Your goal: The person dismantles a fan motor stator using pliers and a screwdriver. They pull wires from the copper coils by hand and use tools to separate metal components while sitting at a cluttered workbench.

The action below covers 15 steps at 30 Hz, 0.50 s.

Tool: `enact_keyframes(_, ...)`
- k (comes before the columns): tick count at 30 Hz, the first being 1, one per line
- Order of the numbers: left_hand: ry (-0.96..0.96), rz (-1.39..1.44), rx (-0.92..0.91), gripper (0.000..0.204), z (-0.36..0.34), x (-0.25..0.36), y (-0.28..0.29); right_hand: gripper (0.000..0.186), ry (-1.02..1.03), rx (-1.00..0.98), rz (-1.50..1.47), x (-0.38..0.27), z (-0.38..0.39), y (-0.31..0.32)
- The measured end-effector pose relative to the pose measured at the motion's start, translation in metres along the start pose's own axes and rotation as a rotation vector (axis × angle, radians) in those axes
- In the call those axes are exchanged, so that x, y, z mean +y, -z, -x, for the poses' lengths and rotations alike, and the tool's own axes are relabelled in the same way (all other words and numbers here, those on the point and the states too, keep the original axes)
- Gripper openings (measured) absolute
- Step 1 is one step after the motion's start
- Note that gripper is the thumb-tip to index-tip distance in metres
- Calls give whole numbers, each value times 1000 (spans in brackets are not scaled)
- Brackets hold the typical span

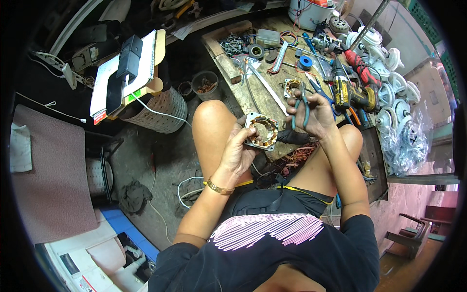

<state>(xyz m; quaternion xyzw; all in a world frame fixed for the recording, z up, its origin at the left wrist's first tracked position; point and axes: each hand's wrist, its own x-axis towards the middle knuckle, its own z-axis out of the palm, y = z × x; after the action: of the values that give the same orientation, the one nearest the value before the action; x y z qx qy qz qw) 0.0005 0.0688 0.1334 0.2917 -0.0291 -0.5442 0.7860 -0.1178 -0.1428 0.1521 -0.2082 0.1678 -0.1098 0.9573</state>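
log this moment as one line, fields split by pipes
left hand: holding copper-wound stator | right hand: holding blue-green-handled pliers | contact: pliers apart from stator | wooden bench: yellow-black cordless drill

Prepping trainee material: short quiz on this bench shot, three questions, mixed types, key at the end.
1. Multiple choice: what does the left hand hold?
A) A yellow-and-black drill
B) A metal-framed ring with copper windings
C) A blue roll

2. True or false: the right hand holds a red power tool.

3. Fill in the blank: the gold-coloured band is on the ____ wrist.

Key:
1. B
2. False; it holds blue-handled pliers
3. left
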Motion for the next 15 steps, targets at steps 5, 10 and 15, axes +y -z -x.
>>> enact_keyframes(5, -35, -26, 50, 49, 5, 3, -5, 36, -70, 44, 481, 14, 18, -18)
enact_keyframes(10, -8, -71, 40, 51, 5, 5, -4, 47, 459, -13, 2015, 19, 18, -17)
enact_keyframes(15, 5, -50, 53, 51, 6, 4, -8, 47, 311, 19, 2372, 18, 26, -38)
